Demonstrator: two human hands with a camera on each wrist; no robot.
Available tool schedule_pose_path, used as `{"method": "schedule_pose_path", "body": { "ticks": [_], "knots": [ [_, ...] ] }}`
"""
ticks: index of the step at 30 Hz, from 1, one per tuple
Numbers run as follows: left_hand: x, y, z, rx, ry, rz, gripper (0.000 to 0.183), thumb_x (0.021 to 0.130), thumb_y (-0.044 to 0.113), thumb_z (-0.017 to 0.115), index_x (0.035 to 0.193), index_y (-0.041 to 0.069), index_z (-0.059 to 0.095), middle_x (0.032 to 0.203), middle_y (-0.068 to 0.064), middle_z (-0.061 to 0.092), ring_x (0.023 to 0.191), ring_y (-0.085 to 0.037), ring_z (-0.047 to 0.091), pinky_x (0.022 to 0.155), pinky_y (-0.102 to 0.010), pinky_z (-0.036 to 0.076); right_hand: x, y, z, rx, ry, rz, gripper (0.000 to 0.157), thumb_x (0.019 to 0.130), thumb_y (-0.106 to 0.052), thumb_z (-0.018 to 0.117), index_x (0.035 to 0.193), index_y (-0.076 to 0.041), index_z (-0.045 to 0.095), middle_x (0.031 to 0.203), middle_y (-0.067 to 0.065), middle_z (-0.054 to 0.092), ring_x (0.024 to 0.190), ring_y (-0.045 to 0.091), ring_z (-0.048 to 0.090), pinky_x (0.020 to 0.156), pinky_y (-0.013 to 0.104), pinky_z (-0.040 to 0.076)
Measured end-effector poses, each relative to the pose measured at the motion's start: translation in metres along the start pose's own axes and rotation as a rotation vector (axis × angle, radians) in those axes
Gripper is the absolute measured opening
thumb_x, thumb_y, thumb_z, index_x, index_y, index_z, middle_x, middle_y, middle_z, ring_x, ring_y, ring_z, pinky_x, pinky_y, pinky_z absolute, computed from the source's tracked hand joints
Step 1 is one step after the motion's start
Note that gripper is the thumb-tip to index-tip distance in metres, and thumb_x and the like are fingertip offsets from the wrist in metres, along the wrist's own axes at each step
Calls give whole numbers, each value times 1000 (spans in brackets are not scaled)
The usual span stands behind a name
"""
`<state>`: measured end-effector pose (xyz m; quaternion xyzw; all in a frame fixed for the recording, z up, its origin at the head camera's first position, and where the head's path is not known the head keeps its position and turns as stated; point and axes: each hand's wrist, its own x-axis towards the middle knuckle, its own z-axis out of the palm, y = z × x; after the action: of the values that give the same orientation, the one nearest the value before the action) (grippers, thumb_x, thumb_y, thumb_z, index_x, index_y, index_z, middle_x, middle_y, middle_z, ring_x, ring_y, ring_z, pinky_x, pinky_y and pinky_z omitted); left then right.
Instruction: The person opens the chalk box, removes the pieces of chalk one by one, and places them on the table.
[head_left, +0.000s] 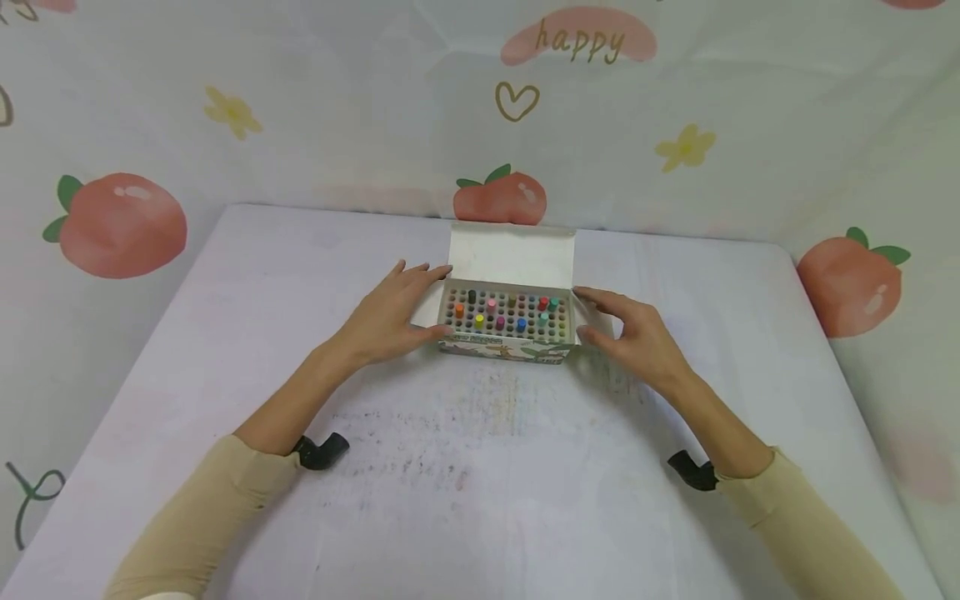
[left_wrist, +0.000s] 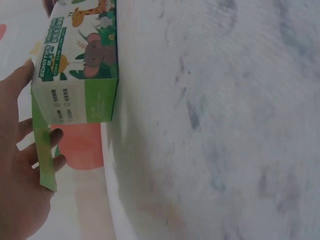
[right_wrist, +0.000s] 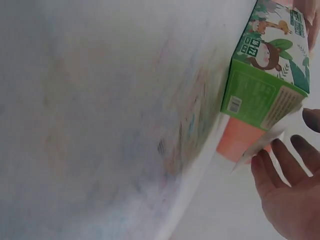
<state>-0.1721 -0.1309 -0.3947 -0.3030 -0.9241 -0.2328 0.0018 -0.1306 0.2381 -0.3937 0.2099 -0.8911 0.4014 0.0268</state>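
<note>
A cardboard box point(head_left: 504, 348) printed with cartoon animals stands on the table, its white lid point(head_left: 512, 255) raised at the back. Inside, a white grid of round holes holds several coloured sticks point(head_left: 521, 325) with their ends poking up. At the box's left side is my left hand point(head_left: 386, 312), thumb by the front corner and fingers spread behind the green side flap point(left_wrist: 44, 155). On the opposite side, my right hand point(head_left: 633, 329) has its fingers loosely bent around the right side flap point(right_wrist: 265, 140), thumb near the box corner. Neither hand grips anything.
A white table point(head_left: 487, 517) bears smudges and coloured marks in front of the box. Behind it hangs a white cloth point(head_left: 360, 108) with peaches and flowers. Black wrist devices point(head_left: 322, 452) protrude beside both sleeves.
</note>
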Motion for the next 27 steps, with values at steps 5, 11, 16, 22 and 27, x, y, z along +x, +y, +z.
{"method": "schedule_pose_path", "body": {
  "ticks": [5,11,16,22,27],
  "knots": [
    [1,4,4,-105,-66,-46,92,86,58,70,158,19,28,153,-9,41,144,-28,33,120,-41,15,3,-2,4,34,29,20,46,91,-13,73,135,-11,62,134,6,62,124,29,56,105,51,41],
    [5,4,6,-220,-76,-65,95,82,55,76,158,24,27,153,-6,41,140,-24,37,112,-50,33,10,-3,9,91,42,56,39,91,-15,74,129,-13,66,134,4,62,131,25,51,109,52,36],
    [10,2,9,-295,-69,-35,100,77,47,83,158,23,28,151,-6,42,136,-22,40,112,-47,32,14,-3,13,115,26,75,36,91,-17,74,127,-12,68,136,8,59,133,29,48,109,55,35],
    [13,1,11,-364,-56,-19,103,73,39,88,157,21,31,151,-7,43,136,-23,41,114,-47,30,18,-5,20,86,27,90,33,91,-20,74,123,-12,71,132,7,61,132,31,49,108,55,36],
    [13,0,12,-398,-63,-28,103,72,37,89,156,20,32,150,-7,44,134,-22,43,112,-46,33,23,-9,25,80,38,132,31,91,-20,75,120,-11,73,126,6,64,125,29,54,103,50,42]
  ]
}}
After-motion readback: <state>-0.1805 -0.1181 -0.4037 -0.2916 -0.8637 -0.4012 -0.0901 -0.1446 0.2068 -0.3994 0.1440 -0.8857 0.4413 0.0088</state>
